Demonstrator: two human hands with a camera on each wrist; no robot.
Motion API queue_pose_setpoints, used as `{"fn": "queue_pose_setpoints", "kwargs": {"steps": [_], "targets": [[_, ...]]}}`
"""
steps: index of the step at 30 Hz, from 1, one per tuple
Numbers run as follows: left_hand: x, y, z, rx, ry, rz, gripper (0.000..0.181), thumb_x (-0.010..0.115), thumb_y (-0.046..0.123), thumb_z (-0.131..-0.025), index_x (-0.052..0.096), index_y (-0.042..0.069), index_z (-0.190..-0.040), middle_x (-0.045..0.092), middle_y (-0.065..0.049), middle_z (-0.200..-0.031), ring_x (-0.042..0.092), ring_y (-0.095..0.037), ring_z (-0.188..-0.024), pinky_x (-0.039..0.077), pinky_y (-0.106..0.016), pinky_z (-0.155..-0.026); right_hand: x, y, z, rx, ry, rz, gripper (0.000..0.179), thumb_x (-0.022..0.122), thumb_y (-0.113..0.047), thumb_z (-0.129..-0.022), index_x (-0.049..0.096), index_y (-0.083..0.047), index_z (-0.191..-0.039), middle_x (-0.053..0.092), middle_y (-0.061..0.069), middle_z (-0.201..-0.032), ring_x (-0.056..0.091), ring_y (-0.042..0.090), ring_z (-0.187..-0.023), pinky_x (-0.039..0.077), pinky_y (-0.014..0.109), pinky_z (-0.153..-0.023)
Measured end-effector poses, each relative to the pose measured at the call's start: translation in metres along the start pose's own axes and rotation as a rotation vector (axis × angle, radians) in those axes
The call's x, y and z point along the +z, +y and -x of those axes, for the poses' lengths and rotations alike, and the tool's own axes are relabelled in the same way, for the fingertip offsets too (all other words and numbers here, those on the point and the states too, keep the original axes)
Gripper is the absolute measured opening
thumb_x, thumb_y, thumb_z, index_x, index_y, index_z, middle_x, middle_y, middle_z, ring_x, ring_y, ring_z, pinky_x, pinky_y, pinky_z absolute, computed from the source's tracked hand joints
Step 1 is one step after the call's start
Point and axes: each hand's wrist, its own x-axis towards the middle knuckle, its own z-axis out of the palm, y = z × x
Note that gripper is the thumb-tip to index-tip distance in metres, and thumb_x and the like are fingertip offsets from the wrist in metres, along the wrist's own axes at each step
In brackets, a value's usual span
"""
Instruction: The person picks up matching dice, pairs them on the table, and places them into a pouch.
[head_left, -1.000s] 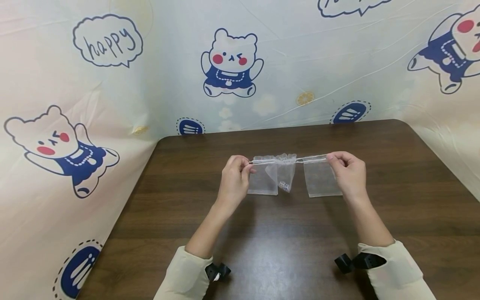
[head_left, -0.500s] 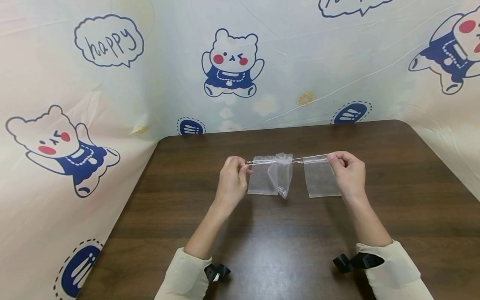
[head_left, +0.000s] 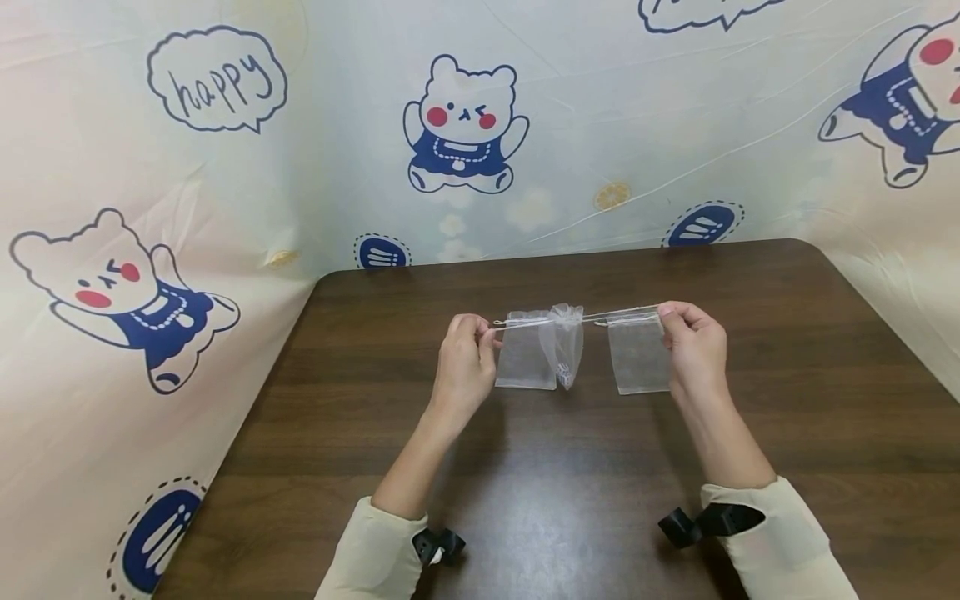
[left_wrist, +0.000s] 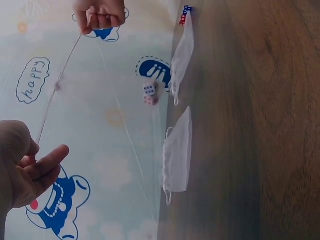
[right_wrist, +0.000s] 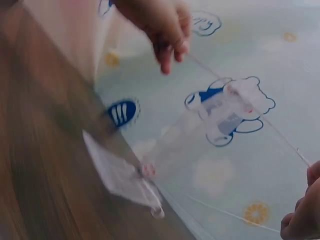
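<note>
A sheer white drawstring pouch (head_left: pixel 561 342) hangs in the air, its neck gathered on a taut drawstring (head_left: pixel 615 314). My left hand (head_left: pixel 467 358) pinches the string at one side, and my right hand (head_left: pixel 696 346) pinches it at the other. Small dice (left_wrist: pixel 149 93) sit in the bottom of the hanging pouch. Behind it, a flat sheer pouch (head_left: pixel 521 358) lies on the table at the left. Another sheer pouch (head_left: pixel 637 358) lies at the right, partly covered by my right hand. Red and blue dice (left_wrist: pixel 185 15) show at its far end in the left wrist view.
The brown wooden table (head_left: pixel 525 517) has rounded far corners. A pale printed cloth (head_left: pixel 585 125) with cartoon bears hangs behind it and down the left side. A black strap device (head_left: pixel 438 546) sits on each wrist.
The hanging pouch has shifted slightly left along the string, its neck drawn narrower, and it has turned a little. My right forearm has moved slightly left; my left hand has barely moved.
</note>
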Motion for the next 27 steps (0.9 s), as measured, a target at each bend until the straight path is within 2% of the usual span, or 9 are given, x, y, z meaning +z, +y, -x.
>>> {"fn": "queue_pose_setpoints", "kwargs": {"steps": [2,4,8,15,21,24,27], "targets": [[0.0,0.0,0.0,-0.006,-0.005,0.012,0.011,0.054,-0.006,-0.088,0.051,-0.004,-0.078,0.053,-0.016,-0.091,0.066,-0.02,-0.075,0.048,-0.023,-0.057,0.002,0.0,-0.001,0.059,-0.004,-0.158,0.03,0.051,0.007,-0.088,0.063,-0.004,-0.062,0.041,-0.001,-0.053,0.036,0.011,-0.052,0.029,0.019,-0.052],[-0.001,0.0,0.0,-0.009,-0.004,0.013,0.01,0.054,-0.005,-0.088,0.051,-0.004,-0.078,0.053,-0.016,-0.091,0.066,-0.02,-0.075,0.048,-0.023,-0.058,0.003,0.001,-0.001,0.096,-0.01,-0.268,0.032,0.048,0.009,-0.088,0.062,-0.001,-0.061,0.041,0.001,-0.053,0.036,0.011,-0.052,0.029,0.02,-0.053],[-0.006,-0.001,0.001,-0.003,0.015,0.002,0.01,0.055,-0.006,-0.087,0.052,-0.004,-0.078,0.054,-0.017,-0.091,0.065,-0.021,-0.077,0.048,-0.027,-0.062,0.007,0.002,-0.001,0.125,-0.035,-0.287,0.035,0.047,0.009,-0.089,0.063,-0.003,-0.061,0.041,0.0,-0.054,0.036,0.011,-0.053,0.029,0.02,-0.053],[-0.028,-0.009,0.004,-0.019,0.079,-0.026,0.012,0.057,-0.007,-0.086,0.051,-0.004,-0.076,0.053,-0.017,-0.092,0.059,-0.023,-0.08,0.048,-0.03,-0.065,0.025,0.012,-0.002,0.156,-0.13,-0.128,0.033,0.05,0.004,-0.09,0.064,-0.01,-0.063,0.045,-0.003,-0.062,0.036,0.008,-0.054,0.031,0.019,-0.054],[-0.057,-0.018,0.009,-0.09,0.131,-0.068,0.013,0.06,-0.006,-0.084,0.051,-0.003,-0.074,0.051,-0.017,-0.095,0.053,-0.027,-0.083,0.047,-0.036,-0.073,0.055,0.026,-0.004,0.155,-0.207,0.036,0.029,0.054,0.0,-0.089,0.063,-0.016,-0.066,0.051,-0.004,-0.075,0.036,0.006,-0.054,0.031,0.018,-0.054],[-0.072,-0.021,0.013,-0.135,0.155,-0.078,0.013,0.06,-0.005,-0.084,0.052,-0.003,-0.074,0.05,-0.018,-0.097,0.052,-0.029,-0.089,0.044,-0.038,-0.08,0.07,0.033,-0.005,0.169,-0.264,0.099,0.025,0.056,-0.002,-0.088,0.062,-0.016,-0.069,0.052,-0.004,-0.079,0.038,0.005,-0.057,0.033,0.018,-0.057],[-0.083,-0.024,0.017,-0.145,0.181,-0.081,0.013,0.06,-0.006,-0.084,0.052,-0.004,-0.074,0.05,-0.019,-0.097,0.051,-0.03,-0.09,0.043,-0.039,-0.081,0.084,0.039,-0.007,0.179,-0.319,0.16,0.015,0.057,-0.005,-0.088,0.062,-0.01,-0.075,0.053,-0.003,-0.083,0.04,0.006,-0.065,0.034,0.021,-0.063]]}}
